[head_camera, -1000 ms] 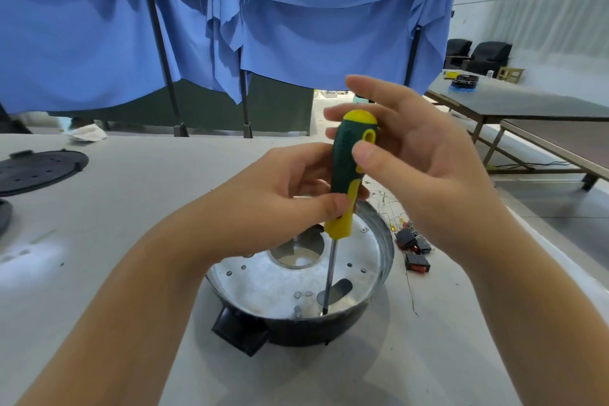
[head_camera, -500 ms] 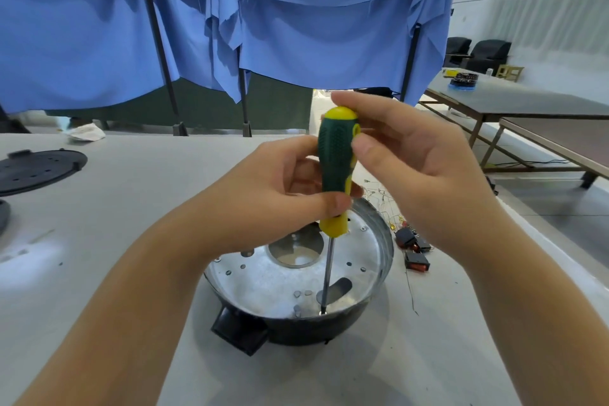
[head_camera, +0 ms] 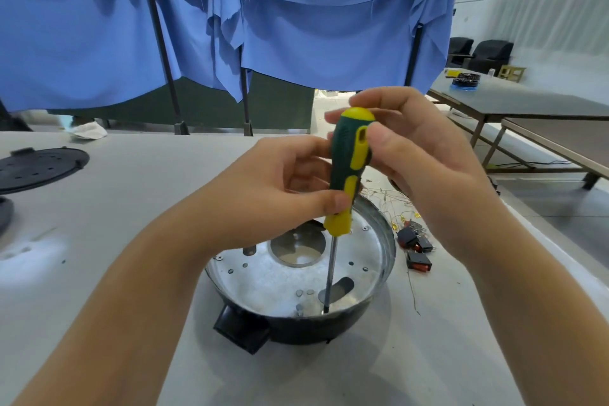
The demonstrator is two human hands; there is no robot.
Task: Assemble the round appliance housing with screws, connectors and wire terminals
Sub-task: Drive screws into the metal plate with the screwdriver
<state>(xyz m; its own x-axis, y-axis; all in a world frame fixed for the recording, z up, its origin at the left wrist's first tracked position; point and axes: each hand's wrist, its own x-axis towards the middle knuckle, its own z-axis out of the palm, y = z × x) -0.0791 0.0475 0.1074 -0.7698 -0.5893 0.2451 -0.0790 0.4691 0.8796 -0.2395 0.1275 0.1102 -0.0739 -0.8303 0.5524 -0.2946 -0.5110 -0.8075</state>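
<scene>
- Presently, screw-driving was the step in hand: the screwdriver [head_camera: 348, 171] stood nearly upright, its tip down on the metal plate [head_camera: 263, 277] inside the round housing [head_camera: 306, 328], close to the near rim.
- Left hand [head_camera: 263, 198] gripped the lower handle, thumb pressed across the yellow band, fingers curled behind.
- Right hand [head_camera: 425, 155] pinched the upper handle, thumb on the front and fingertips wrapped over the yellow cap.
- Housing sat on the white table [head_camera: 131, 201], between the forearms, its black side tab [head_camera: 240, 333] pointing toward the viewer.
- Whether a screw sat under the tip could not be told; the spot was too small to resolve.
- Loose wire terminals [head_camera: 392, 204] and black rocker switches [head_camera: 416, 249] lay just beside the housing to its right, untouched.
- A black perforated disc [head_camera: 39, 168] lay well apart at far left.
- Judgement: assembly was at an early stage, with the connectors and terminals not yet fitted.
- Next move likely called for steady downward pressure while twisting, keeping the shaft vertical so the tip would not slip out of the screw head.
</scene>
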